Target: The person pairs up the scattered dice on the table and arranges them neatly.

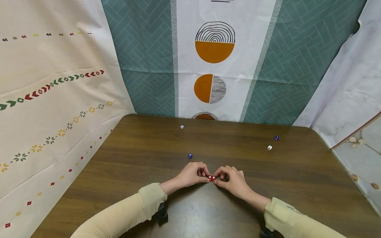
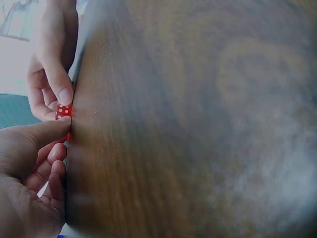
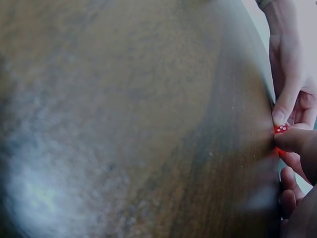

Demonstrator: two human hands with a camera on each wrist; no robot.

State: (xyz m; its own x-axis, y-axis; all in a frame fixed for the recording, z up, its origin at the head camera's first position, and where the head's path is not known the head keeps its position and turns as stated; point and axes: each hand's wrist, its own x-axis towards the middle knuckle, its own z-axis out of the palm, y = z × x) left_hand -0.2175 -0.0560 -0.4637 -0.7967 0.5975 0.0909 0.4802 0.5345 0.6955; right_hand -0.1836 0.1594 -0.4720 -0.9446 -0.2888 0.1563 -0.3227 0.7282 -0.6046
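Two red dice with white pips sit side by side near the middle of the table, a left red die (image 1: 209,177) and a right red die (image 1: 213,178). My left hand (image 1: 191,174) pinches the left one between thumb and fingers. From the other side, my right hand (image 1: 232,181) pinches the right one. Fingertips partly hide both dice, which appear to touch. In the left wrist view, a red die face (image 2: 63,110) shows between the two thumbs. The right wrist view also shows a red die (image 3: 281,128) between the hands.
A blue die (image 1: 190,155) lies just beyond my left hand. Farther back is a whitish die (image 1: 182,127). At the right rear, a white die (image 1: 269,147) lies near another blue die (image 1: 276,138). Patterned cloths hang behind and beside the wooden table (image 1: 143,142).
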